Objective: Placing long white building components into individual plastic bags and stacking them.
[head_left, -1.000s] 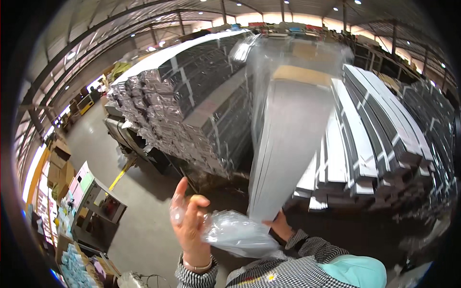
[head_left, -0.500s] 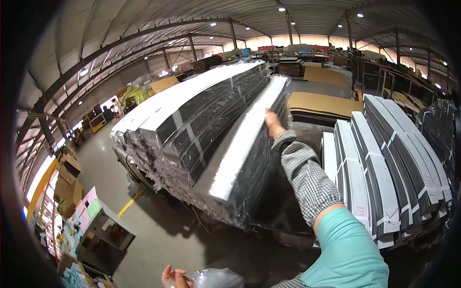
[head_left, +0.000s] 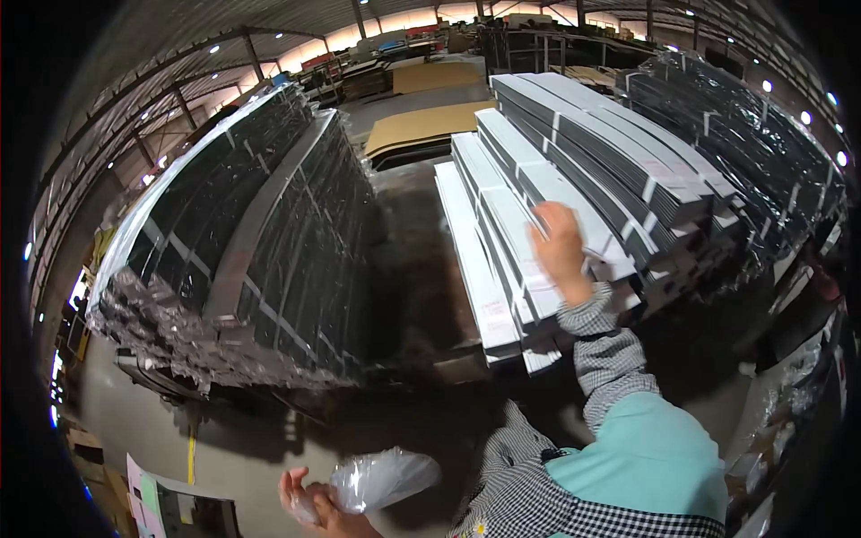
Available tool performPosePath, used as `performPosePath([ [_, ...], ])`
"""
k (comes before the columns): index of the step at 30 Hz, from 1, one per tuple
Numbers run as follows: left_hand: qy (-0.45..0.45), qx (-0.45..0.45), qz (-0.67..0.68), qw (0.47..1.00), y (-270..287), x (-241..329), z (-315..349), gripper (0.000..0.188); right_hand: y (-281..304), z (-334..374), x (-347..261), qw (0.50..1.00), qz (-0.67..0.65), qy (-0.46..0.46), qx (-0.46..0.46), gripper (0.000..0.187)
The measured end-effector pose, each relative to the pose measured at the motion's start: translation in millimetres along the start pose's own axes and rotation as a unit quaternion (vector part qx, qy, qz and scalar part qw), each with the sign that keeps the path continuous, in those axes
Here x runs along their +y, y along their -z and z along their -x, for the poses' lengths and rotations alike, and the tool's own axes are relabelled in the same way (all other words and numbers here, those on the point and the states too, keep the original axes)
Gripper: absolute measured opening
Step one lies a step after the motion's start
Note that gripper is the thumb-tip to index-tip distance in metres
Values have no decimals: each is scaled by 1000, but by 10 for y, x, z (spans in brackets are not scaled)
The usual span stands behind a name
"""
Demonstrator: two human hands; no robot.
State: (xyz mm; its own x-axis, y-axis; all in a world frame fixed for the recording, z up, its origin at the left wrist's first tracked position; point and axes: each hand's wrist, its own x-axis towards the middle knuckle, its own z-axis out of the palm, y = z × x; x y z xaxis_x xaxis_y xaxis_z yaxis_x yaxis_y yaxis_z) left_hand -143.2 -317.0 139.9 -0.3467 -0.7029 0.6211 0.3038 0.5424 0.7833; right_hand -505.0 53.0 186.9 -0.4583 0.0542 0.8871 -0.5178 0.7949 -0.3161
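Observation:
My right hand [head_left: 560, 247] is over the strapped stacks of long white-topped strips [head_left: 502, 193] on the right, with thumb and fingers apart and nothing held. Whether its fingertips press on the strips I cannot tell. Light straps cross these stacks, and their sides show dark layers. Low in the middle, my left hand [head_left: 316, 504] is closed with bent fingers round one end of a clear, shiny plastic bundle [head_left: 386, 480]. Just what kind of plastic piece it is does not show.
Long dark stacks in clear film [head_left: 300, 242] stand on the left. Brown sheets [head_left: 426, 125] lie beyond a dark surface [head_left: 413, 260] between the stacks. Another wrapped dark pile [head_left: 735, 134] is at the far right. A cabinet with papers [head_left: 179, 507] stands low left.
My right hand has left the film-wrapped stack and moved over to the white-topped strips. The view has swung right. My left hand stays low with the clear plastic.

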Motion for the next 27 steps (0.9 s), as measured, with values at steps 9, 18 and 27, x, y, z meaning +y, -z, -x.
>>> performPosePath([
  [9,186,-146,292,927,-565,1029,499,41,881,704,936,876,271,-195,-349,77],
  [18,281,-153,414,852,-917,1367,881,33,2643,1672,-497,946,45,-85,-309,42],
  [27,302,-342,415,787,-1527,1809,1740,28,3108,1542,-1114,941,-310,-71,-115,11],
])
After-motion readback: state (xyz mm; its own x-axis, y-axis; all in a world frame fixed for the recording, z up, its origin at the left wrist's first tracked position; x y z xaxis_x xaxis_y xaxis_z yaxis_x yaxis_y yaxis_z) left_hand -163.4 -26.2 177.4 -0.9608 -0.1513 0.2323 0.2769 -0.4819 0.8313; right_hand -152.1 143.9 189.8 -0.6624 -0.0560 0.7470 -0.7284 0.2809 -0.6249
